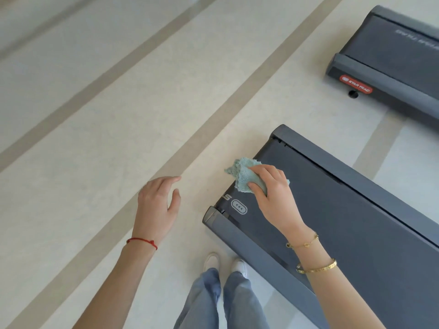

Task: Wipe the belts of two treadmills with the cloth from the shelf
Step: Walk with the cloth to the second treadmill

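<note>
The right hand (270,186) curls its fingers and thumb round a bunched, fluffy pale-teal microfibre cloth (242,178), pressing it onto the dark grey, matte belt (332,210) of the near treadmill, close to the belt's end edge. The cloth's frayed, ruffled corner sticks out past the knuckles toward the floor side. Just beside the hand a pale rounded-rectangle marking with three arrowheads (239,207) is printed on the belt. Smooth grey plastic side rails (249,245) with rounded end caps frame the belt. Two thin gold bracelets (316,267) circle the right wrist.

The left hand (159,203) hangs over the floor with relaxed, slightly bent fingers, holding nothing; a thin red string (142,242) circles its wrist. Below, blue denim legs and white shoes (211,260) stand beside the rail.

The floor (118,103) is pale, faintly mottled cream with broad tan stripes. A second dark grey treadmill (392,55) lies well apart at the upper right, bearing a red oval Star Trac badge (355,84).
</note>
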`<state>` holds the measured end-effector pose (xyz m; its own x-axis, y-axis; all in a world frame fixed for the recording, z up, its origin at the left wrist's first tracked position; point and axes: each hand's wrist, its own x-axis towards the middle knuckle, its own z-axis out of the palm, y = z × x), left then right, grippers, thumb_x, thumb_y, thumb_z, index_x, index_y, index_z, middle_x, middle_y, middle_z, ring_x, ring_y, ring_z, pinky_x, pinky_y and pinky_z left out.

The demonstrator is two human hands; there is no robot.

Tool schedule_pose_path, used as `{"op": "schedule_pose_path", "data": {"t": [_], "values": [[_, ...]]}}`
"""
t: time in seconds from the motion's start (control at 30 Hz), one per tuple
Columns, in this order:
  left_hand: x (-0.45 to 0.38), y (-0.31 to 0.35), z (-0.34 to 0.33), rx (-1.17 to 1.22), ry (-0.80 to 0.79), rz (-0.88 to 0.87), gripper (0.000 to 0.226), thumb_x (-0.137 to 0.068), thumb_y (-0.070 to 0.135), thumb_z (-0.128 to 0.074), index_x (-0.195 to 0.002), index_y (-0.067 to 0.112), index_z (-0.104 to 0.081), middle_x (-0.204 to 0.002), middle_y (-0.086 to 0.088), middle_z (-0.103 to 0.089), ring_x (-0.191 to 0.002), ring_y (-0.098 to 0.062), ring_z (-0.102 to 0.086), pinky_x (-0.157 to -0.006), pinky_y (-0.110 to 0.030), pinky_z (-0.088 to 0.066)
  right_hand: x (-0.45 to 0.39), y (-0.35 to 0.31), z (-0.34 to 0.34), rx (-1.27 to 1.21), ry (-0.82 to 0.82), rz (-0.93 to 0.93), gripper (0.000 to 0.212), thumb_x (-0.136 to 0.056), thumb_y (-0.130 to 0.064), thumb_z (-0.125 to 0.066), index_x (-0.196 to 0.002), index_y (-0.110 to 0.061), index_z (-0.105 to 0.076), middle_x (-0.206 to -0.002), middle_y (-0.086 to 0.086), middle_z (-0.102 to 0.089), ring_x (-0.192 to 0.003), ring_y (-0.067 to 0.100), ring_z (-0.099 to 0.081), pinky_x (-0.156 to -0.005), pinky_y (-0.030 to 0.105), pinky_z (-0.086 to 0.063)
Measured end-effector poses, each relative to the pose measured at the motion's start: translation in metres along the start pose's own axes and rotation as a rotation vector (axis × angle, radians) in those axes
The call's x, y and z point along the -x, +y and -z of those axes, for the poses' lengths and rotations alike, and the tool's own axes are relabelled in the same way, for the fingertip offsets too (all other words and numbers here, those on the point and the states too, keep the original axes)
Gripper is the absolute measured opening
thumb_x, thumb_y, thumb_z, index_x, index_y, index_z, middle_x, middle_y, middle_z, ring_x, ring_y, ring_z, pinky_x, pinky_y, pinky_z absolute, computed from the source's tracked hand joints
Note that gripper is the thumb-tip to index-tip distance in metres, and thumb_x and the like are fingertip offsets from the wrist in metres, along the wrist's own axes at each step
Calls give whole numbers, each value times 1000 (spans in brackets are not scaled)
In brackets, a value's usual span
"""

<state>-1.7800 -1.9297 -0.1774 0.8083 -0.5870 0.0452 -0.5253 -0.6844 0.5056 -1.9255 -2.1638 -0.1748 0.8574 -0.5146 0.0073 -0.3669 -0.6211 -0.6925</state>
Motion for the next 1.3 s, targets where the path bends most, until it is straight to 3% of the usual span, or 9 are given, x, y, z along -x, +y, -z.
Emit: {"op": "schedule_pose_path", "data": {"t": [0.13, 0.3, 0.4, 0.57, 0.7, 0.9, 1.07, 1.17, 1.3], "values": [[28, 25, 42, 17, 21, 14, 39, -93, 26, -42, -123, 17, -65, -118, 1, -66, -109, -23, -59, -100, -45, -46, 25, -28, 34, 1, -23, 15, 27, -96, -17, -58, -123, -17, -60, -124, -5, -55, -111, 15, -44, -95, 22, -34], [58, 50, 75, 17, 59, 27, 42, -93, 31, -39, -122, 17, -65, -116, 3, -67, -106, -22, -61, -99, -43, -46, 47, -44, 65, 11, -42, 17, 27, -97, -19, -57, -123, -18, -60, -123, -6, -55, -110, 17, -46, -94, 27, -38], [73, 62, 91, 33, 86, 49, 40, -92, 29, -40, -122, 18, -65, -115, 4, -67, -104, -21, -61, -98, -43, -47, 52, -55, 80, 9, -43, 26, 27, -96, -19, -57, -123, -18, -61, -123, -7, -55, -108, 17, -46, -90, 21, -32], [80, 67, 112, 54, 124, 98, 38, -92, 26, -43, -121, 17, -65, -114, 3, -67, -104, -21, -60, -98, -41, -45, 46, -73, 91, 11, -33, 76, 26, -96, -17, -58, -122, -17, -61, -122, -6, -56, -103, 15, -44, -85, 14, -26], [68, 56, 126, 62, 149, 110, 37, -93, 24, -44, -122, 16, -65, -116, 2, -68, -106, -21, -60, -99, -39, -45, 30, -84, 87, 18, -34, 98, 26, -96, -17, -57, -122, -18, -61, -120, -7, -56, -104, 16, -45, -86, 17, -28], [11, 16, 144, 74, 148, 111, 38, -93, 24, -43, -123, 16, -65, -117, 1, -68, -108, -19, -59, -99, -27, -39, -22, -105, 60, 33, -32, 72, 27, -96, -18, -57, -123, -17, -60, -121, -5, -56, -105, 17, -45, -87, 19, -31], [-68, -28, 172, 90, 92, 72, 30, -97, 18, -49, -123, 17, -65, -118, 4, -67, -111, -17, -58, -100, -26, -37, -83, -140, 28, 55, 0, 25, 24, -96, -17, -58, -120, -16, -62, -120, -5, -57, -105, 18, -47, -87, 19, -30], [-124, -60, 195, 75, 41, 19, 35, -95, 25, -45, -123, 20, -65, -117, 7, -66, -110, -15, -57, -100, -23, -35, -124, -166, 4, 50, 30, -14, 24, -96, -17, -58, -120, -16, -61, -121, -5, -57, -105, 17, -47, -88, 24, -35], [-193, -93, 219, 64, -21, -81, 37, -94, 26, -44, -123, 19, -65, -117, 7, -66, -110, -15, -58, -102, -32, -41, -172, -197, -22, 38, 101, -68, 23, -96, -17, -58, -119, -16, -61, -119, -4, -57, -104, 16, -46, -90, 27, -38]]}}
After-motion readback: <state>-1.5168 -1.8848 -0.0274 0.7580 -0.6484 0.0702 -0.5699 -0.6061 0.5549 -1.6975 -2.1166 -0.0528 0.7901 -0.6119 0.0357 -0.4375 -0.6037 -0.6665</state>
